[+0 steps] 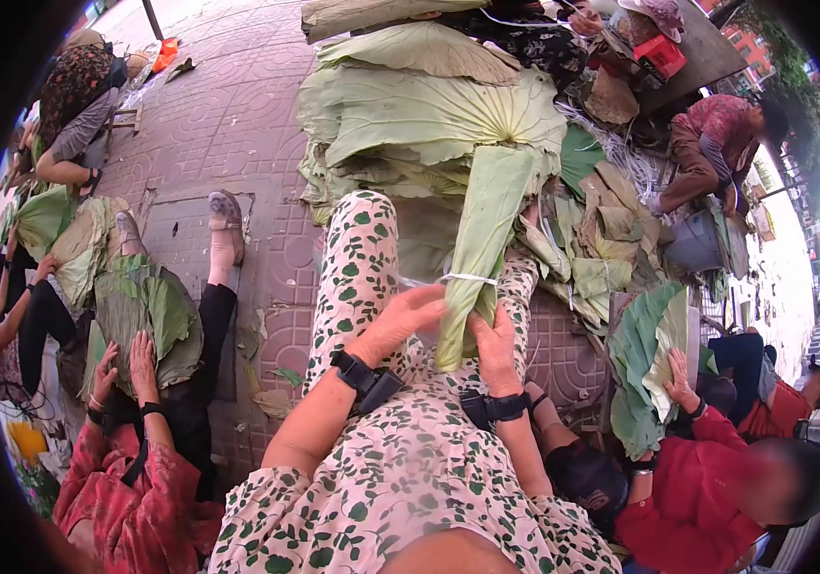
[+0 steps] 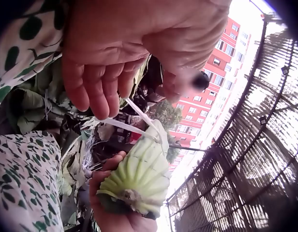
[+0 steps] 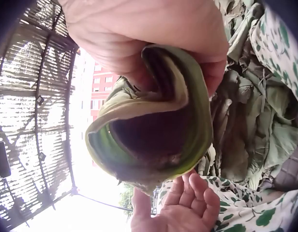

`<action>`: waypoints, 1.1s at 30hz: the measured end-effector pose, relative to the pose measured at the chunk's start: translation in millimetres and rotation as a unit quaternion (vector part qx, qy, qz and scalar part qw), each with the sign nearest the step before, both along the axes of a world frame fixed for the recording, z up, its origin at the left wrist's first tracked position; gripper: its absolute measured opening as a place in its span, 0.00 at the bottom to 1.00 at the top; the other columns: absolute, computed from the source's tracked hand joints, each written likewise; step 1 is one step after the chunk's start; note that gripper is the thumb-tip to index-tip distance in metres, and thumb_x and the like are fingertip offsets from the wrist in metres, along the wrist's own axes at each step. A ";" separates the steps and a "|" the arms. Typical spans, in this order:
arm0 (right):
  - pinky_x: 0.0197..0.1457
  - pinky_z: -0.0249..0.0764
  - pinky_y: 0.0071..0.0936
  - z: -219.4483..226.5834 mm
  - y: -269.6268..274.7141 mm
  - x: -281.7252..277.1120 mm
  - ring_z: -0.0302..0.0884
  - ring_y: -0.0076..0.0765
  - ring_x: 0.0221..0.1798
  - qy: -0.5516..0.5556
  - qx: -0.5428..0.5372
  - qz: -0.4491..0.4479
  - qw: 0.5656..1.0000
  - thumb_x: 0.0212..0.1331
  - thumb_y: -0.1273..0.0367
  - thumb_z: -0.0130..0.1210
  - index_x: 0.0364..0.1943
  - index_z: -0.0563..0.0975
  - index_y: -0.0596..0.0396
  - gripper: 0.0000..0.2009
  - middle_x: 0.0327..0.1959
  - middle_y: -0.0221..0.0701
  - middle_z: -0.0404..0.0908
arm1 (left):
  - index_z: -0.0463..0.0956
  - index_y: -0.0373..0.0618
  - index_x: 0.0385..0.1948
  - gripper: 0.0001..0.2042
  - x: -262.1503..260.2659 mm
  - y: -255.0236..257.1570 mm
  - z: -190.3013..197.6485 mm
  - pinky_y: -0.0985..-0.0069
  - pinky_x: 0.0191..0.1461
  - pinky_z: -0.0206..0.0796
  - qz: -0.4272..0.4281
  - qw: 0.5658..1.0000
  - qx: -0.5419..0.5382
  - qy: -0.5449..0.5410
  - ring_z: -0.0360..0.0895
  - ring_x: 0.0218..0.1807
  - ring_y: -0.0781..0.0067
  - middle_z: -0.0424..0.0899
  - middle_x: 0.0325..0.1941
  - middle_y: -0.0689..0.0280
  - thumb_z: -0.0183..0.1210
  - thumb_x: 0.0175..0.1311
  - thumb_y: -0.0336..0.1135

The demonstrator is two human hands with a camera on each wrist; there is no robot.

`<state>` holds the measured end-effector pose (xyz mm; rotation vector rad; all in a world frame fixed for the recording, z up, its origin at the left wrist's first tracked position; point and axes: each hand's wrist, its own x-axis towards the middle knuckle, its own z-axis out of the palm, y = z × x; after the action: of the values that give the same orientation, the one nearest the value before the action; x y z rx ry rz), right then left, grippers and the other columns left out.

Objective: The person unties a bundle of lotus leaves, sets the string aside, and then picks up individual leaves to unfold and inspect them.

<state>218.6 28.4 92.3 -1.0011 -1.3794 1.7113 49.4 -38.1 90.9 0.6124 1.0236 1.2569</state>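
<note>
Pointing ahead: long, green leaf roll (image 1: pixel 488 206)
Right hand (image 1: pixel 497 352): gripping its near end
Left hand (image 1: pixel 402 323): bending beside thin white string (image 1: pixel 472 278); cannot tell if gripping

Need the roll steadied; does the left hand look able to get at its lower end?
Probably yes: the left hand is close beside the leaf roll's lower end, with nothing visible between, though white strands run by its fingers.

No legible txt, nos. or brands at or around the grip. Red box (image 1: pixel 660 57) beyond it: too small to read.
</note>
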 end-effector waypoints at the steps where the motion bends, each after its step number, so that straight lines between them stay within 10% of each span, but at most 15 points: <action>1: 0.50 0.69 0.23 1.6 -1.5 -5.2 0.73 0.24 0.45 -0.088 0.029 0.029 0.995 0.57 0.72 0.50 0.53 0.69 0.61 0.18 0.44 0.31 0.76 | 0.65 0.39 0.56 0.29 0.5 -0.9 5.8 0.76 0.54 0.65 0.000 1.000 0.000 0.000 0.72 0.50 0.76 0.75 0.50 0.64 0.58 0.58 0.50; 7: 0.53 0.67 0.29 18.6 -0.5 -15.8 0.74 0.36 0.49 -0.198 0.045 0.139 0.969 0.55 0.70 0.52 0.53 0.69 0.61 0.20 0.46 0.39 0.76 | 0.67 0.35 0.53 0.29 2.8 -2.8 5.0 0.76 0.53 0.63 0.051 0.998 -0.018 0.013 0.72 0.48 0.74 0.76 0.47 0.62 0.64 0.50 0.42; 12: 0.53 0.68 0.29 9.6 4.7 -7.4 0.71 0.36 0.51 -0.094 0.139 -0.010 0.986 0.53 0.74 0.52 0.53 0.69 0.59 0.20 0.49 0.37 0.72 | 0.68 0.34 0.51 0.28 3.0 -2.7 20.1 0.76 0.53 0.65 0.087 0.996 -0.027 0.017 0.74 0.47 0.73 0.77 0.47 0.61 0.66 0.46 0.34; 18: 0.48 0.69 0.29 27.7 0.8 -9.5 0.71 0.37 0.42 -0.195 0.263 0.032 0.944 0.50 0.76 0.53 0.46 0.72 0.59 0.17 0.39 0.35 0.71 | 0.69 0.36 0.50 0.28 2.5 -1.4 7.6 0.76 0.52 0.66 0.025 0.995 -0.039 0.090 0.74 0.45 0.74 0.78 0.45 0.62 0.67 0.44 0.32; 31: 0.42 0.70 0.27 9.2 8.1 -2.5 0.73 0.34 0.37 -0.203 0.254 0.017 0.946 0.51 0.75 0.53 0.35 0.73 0.61 0.07 0.33 0.34 0.73 | 0.69 0.36 0.49 0.28 4.0 -1.7 6.7 0.78 0.51 0.66 -0.010 0.992 -0.029 0.121 0.74 0.43 0.77 0.78 0.43 0.65 0.69 0.44 0.32; 33: 0.42 0.70 0.25 -1.5 9.3 -1.2 0.73 0.28 0.37 -0.141 0.107 -0.010 0.984 0.53 0.75 0.53 0.35 0.73 0.60 0.07 0.35 0.32 0.74 | 0.69 0.35 0.49 0.28 4.6 -0.3 1.0 0.78 0.51 0.66 0.005 0.993 -0.035 0.116 0.74 0.43 0.76 0.78 0.43 0.65 0.68 0.43 0.32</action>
<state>217.4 37.7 90.7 -1.1613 -1.6868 1.4081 54.0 -38.4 91.9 0.7108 1.2602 1.1715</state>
